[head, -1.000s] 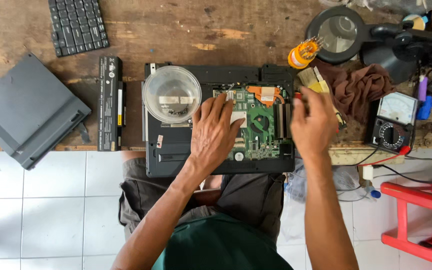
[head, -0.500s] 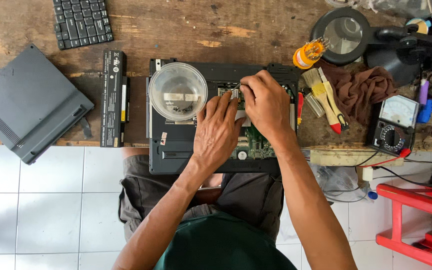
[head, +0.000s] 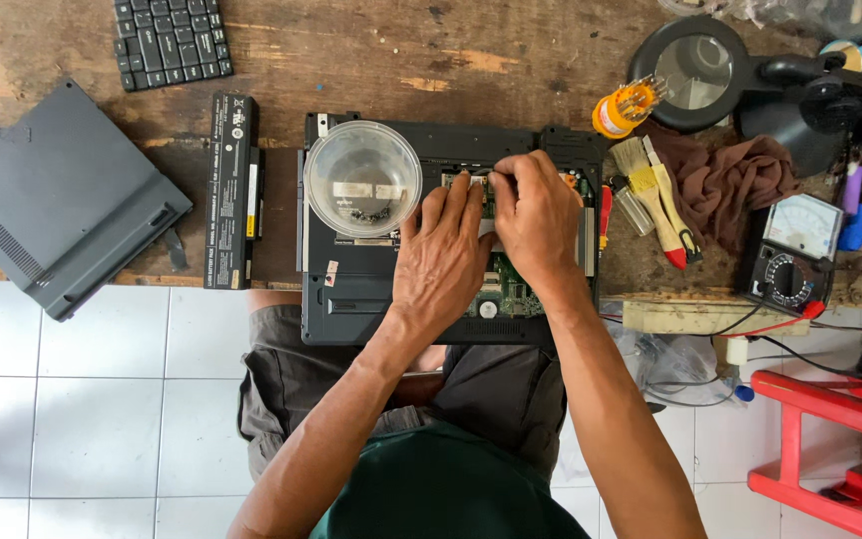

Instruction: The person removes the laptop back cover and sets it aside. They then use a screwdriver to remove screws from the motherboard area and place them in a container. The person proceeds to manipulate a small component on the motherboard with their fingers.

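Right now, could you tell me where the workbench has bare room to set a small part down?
Bare wood lies between the keyboard and the magnifier lamp, behind the laptop base. Right of the laptop it is crowded: brushes, cloth, multimeter.

Materials: worn wood, matt plastic, clear plastic, cloth.
Worktop (head: 371,60) rough, scuffed brown wood; laptop base (head: 351,299) matt black plastic, circuit board (head: 511,289) glossy green; bowl (head: 362,178) clear glossy plastic; rag (head: 725,180) crumpled brown cloth; grey cover (head: 62,200) matt plastic; floor (head: 102,399) smooth white tile.

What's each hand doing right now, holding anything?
Left hand: flat, fingers spread on the circuit board, holding nothing visible.
Right hand: fingertips pinched at the board's upper edge; what they grip cannot be told.
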